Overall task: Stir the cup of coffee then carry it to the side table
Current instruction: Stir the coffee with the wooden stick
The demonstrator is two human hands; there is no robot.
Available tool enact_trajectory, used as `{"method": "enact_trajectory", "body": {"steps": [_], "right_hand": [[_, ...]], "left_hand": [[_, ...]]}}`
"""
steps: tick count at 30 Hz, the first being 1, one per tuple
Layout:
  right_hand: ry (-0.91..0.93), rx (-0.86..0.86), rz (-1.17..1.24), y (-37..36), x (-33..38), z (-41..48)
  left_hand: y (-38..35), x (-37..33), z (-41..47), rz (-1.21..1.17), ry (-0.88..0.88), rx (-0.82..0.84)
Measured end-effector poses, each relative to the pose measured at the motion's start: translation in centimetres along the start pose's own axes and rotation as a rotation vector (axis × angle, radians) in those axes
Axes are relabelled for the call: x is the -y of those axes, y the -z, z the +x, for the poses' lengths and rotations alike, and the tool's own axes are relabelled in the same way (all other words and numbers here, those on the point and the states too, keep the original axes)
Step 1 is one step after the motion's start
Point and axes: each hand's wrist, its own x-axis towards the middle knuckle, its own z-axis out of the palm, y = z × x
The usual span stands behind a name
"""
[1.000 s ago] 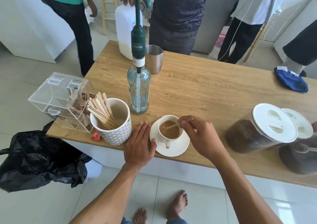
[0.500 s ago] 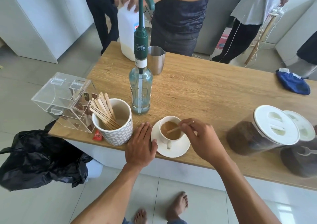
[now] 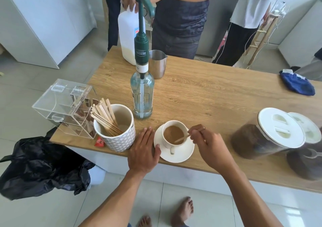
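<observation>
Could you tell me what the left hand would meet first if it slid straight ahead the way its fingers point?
Probably the base of the glass pump bottle, standing just beyond the left hand, which lies flat between the stirrer mug and the saucer; depth is uncertain.

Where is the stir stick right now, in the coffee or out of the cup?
In. The stir stick slants over the cup rim, lower end dipped in the coffee, upper end pinched by the right hand.

Left hand (image 3: pixel 142 150), right hand (image 3: pixel 210 148), forearms (image 3: pixel 111 200) and feet (image 3: pixel 183 209) are bare; blue trouser hems (image 3: pixel 130 225) barely show.
</observation>
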Motion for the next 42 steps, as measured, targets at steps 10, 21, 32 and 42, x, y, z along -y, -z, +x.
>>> {"method": "enact_trajectory", "body": {"steps": [10, 21, 32, 42], "right_hand": [[0.065, -0.022, 0.051, -1.4, 0.6, 0.8], [0.004, -0.074, 0.026, -1.0, 0.4, 1.6], [-0.047, -0.096, 0.009, 0.1, -0.5, 0.2], [-0.076, -0.139, 0.011, -0.2, -0.5, 0.4]], "left_hand": [[0.1, 0.0, -0.1, 0.006, -0.008, -0.024], [0.0, 0.1, -0.1, 0.003, -0.011, -0.046], [-0.1, 0.0, -0.1, -0.015, -0.012, -0.065], [0.2, 0.0, -0.1, -0.002, 0.001, -0.052]]}}
